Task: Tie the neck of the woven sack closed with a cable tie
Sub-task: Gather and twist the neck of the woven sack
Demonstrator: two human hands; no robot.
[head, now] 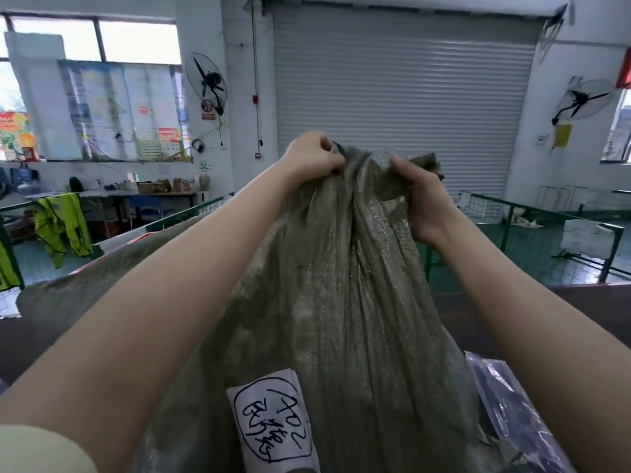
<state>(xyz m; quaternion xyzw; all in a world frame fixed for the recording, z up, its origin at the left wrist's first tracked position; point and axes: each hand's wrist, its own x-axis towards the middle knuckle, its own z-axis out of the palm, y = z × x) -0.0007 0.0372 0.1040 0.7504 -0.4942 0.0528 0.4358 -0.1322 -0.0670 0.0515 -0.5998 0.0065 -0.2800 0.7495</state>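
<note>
both hands bunch the top of the grey-green woven plastic sack (341, 285).

left hand (312, 157) is clenched on the gathered fabric at the upper left of the neck, and right hand (421, 196) grasps the folds on the other side, likely pulling the mouth up and together so a tie can go round it. no cable tie is visible. the sack stands upright directly in front of the person, dull and dusty, creased into long vertical pleats, with a white handwritten paper label (273, 421) stuck low on its front.
</note>
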